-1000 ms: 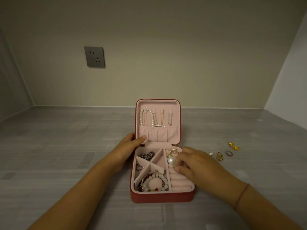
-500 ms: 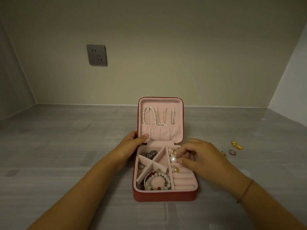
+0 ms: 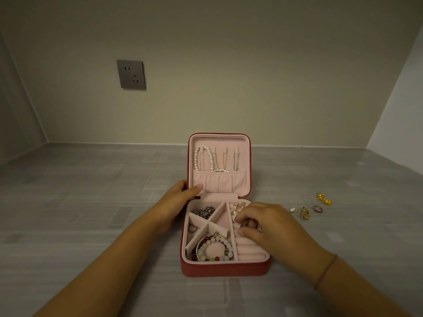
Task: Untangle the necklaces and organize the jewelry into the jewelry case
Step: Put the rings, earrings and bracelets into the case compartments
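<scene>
A red jewelry case with pink lining stands open in front of me. In its upright lid hang a pearl necklace and thin chains. A silver chain and beaded bracelets lie in the left compartments. My left hand grips the lid's lower left edge, thumb on the pink pocket. My right hand hovers over the ring rolls on the right side, its curled fingertips pinching a pearl earring there.
On the grey floor to the right of the case lie gold earrings, a red ring, another gold piece and a small pale stud. A wall socket sits on the beige wall behind.
My right hand has shifted slightly over the ring rolls, working the pearl earring down among them. The left hand has stayed on the lid.
</scene>
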